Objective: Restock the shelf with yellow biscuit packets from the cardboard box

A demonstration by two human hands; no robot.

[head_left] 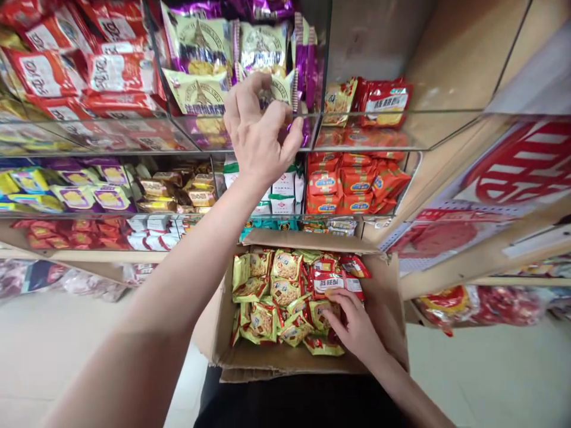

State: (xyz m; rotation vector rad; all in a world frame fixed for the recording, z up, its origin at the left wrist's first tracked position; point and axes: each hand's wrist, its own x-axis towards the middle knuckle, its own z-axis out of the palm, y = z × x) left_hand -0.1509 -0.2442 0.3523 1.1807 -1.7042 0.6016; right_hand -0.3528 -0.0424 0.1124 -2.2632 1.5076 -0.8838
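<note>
Packet (336, 283), red, partly under right grip (359, 333), inside carton (381, 291)

Upper right bin (375, 38): open room above the low red packets (386, 102), reached over the transparent front panel (366, 139). On its left, 1 upright divider (325, 65) blocks sideways passage from the left hand (263, 128). The left forearm (196, 261) crosses before the lower bins. Carton (387, 291): open above, with free space along its right wall beyond the right hand (354, 324); its raised rear flap (307, 240) obstructs the shelf side.
</note>
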